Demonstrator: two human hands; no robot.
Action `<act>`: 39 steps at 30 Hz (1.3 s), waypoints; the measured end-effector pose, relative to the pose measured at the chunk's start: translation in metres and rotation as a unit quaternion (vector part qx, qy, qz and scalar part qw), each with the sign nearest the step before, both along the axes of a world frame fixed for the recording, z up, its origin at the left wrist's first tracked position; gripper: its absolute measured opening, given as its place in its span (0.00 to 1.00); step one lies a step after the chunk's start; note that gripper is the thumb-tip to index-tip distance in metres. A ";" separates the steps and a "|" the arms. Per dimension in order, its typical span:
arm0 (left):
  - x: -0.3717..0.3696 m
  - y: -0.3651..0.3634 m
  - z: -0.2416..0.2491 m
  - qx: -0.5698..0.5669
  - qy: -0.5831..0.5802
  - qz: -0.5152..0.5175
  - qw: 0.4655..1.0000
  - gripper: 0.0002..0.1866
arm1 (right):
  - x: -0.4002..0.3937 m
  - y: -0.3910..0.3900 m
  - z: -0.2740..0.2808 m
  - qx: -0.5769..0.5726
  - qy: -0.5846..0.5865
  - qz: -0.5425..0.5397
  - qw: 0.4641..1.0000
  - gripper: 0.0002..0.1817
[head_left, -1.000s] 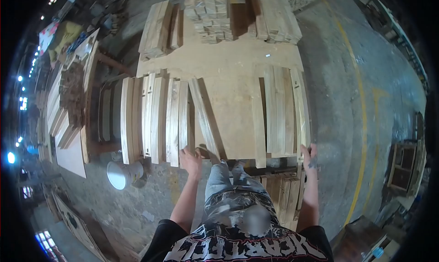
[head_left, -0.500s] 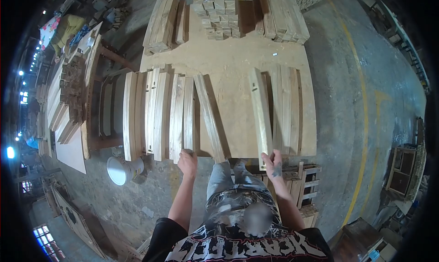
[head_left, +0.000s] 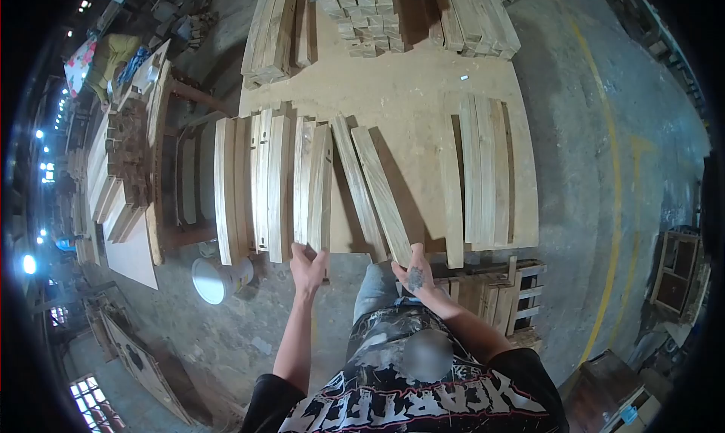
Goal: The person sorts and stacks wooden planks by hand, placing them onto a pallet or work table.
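My left hand (head_left: pixel 308 268) is closed around the near end of a pale wooden bar (head_left: pixel 320 187), which has dark slots near its far end. Slanting across the middle is another wooden bar (head_left: pixel 382 191), its near end gripped by my right hand (head_left: pixel 415 273). Close along its left side lies a second slanted bar (head_left: pixel 358 187). Several more bars (head_left: pixel 264 187) stand side by side to the left of my left hand. Right of my right hand, a single bar (head_left: pixel 451 195) lies a little apart from a row of bars (head_left: pixel 483 176).
The bars rest on a board-topped table (head_left: pixel 408 93). At its far side are a stack of blocks (head_left: pixel 362 18) and bundles of timber (head_left: pixel 270 36). A white bucket (head_left: pixel 215 280) stands on the floor at left, near a side table (head_left: pixel 155 161). Pallets (head_left: pixel 495 297) are at right.
My right hand has moved left, from a bar near the right-hand row to a slanted bar in the middle. Two slanted bars now lie there instead of one. The bar at my left hand now shows its slots.
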State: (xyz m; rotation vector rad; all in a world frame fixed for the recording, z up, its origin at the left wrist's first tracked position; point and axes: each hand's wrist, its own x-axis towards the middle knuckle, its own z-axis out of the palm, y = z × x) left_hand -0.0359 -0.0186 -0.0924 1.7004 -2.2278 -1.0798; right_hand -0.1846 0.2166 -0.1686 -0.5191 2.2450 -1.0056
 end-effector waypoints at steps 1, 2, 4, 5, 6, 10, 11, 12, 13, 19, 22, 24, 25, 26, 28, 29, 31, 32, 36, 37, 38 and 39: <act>0.005 0.004 0.012 0.000 0.001 0.007 1.000 0.23 | 0.005 -0.006 0.000 -0.015 0.002 -0.004 1.000 0.34; 0.010 0.010 0.024 -0.012 0.014 0.006 1.000 0.22 | 0.010 -0.010 0.001 -0.020 -0.061 -0.019 0.998 0.33; 0.016 0.029 0.044 -0.030 0.036 0.000 0.999 0.22 | 0.019 -0.015 -0.011 -0.048 -0.063 -0.032 0.996 0.33; 0.012 0.035 0.047 -0.030 0.047 0.010 0.998 0.22 | 0.023 -0.016 -0.017 -0.060 -0.062 -0.035 0.996 0.33; 0.006 0.043 0.048 -0.031 0.059 0.022 0.998 0.21 | 0.024 -0.015 -0.021 -0.083 -0.075 -0.043 0.993 0.32; -0.024 0.059 0.010 0.009 0.115 0.073 0.991 0.20 | 0.008 -0.004 -0.004 -0.086 -0.119 -0.046 0.988 0.30; -0.031 0.062 0.001 0.040 0.087 0.077 0.992 0.20 | 0.000 0.001 0.007 -0.060 -0.129 -0.042 0.989 0.30; -0.044 0.067 -0.003 0.060 0.093 0.076 0.991 0.20 | 0.005 0.010 -0.005 -0.076 -0.182 -0.086 0.977 0.30; -0.055 0.074 -0.009 0.081 0.100 0.076 0.989 0.20 | 0.002 0.013 0.003 -0.098 -0.205 -0.135 0.964 0.31; -0.104 0.130 -0.041 0.121 0.077 0.015 0.989 0.23 | -0.012 0.041 0.005 -0.030 0.048 -0.139 0.989 0.34; -0.105 0.148 -0.072 0.093 0.072 -0.017 0.993 0.24 | -0.013 0.046 -0.015 -0.006 0.026 -0.118 0.993 0.36; -0.100 0.154 -0.083 0.042 0.051 -0.030 0.997 0.24 | -0.011 0.047 -0.018 0.008 -0.031 -0.120 0.992 0.36; -0.095 0.152 -0.085 0.045 0.065 -0.026 0.996 0.24 | -0.011 0.046 -0.018 0.012 -0.034 -0.121 0.992 0.36; -0.089 0.148 -0.087 0.048 0.079 -0.022 0.996 0.23 | -0.011 0.045 -0.018 0.015 -0.038 -0.122 0.992 0.36; -0.073 0.136 -0.090 0.022 0.074 -0.026 0.997 0.21 | -0.004 0.044 -0.024 0.019 -0.038 -0.120 0.992 0.37; -0.062 0.126 -0.091 0.025 0.062 -0.028 0.997 0.22 | -0.001 0.043 -0.027 0.018 -0.031 -0.118 0.992 0.37; -0.047 0.109 -0.088 0.033 0.039 -0.033 0.998 0.24 | 0.005 0.041 -0.033 0.019 -0.029 -0.117 0.992 0.38; -0.045 0.110 -0.088 0.042 0.041 -0.037 0.998 0.24 | 0.010 0.038 -0.035 0.020 -0.035 -0.118 0.992 0.38; -0.038 0.114 -0.095 0.060 0.042 -0.077 0.994 0.24 | 0.017 0.033 -0.032 0.022 -0.057 -0.088 0.994 0.39; -0.046 0.121 -0.086 0.067 0.049 -0.080 0.993 0.24 | 0.017 0.035 -0.032 0.021 -0.065 -0.081 0.994 0.39; -0.056 0.131 -0.078 0.075 0.057 -0.082 0.992 0.23 | 0.017 0.037 -0.032 0.013 -0.055 -0.078 0.995 0.39; -0.062 0.138 -0.072 0.085 0.066 -0.084 0.991 0.22 | 0.017 0.042 -0.033 0.006 -0.044 -0.075 0.996 0.39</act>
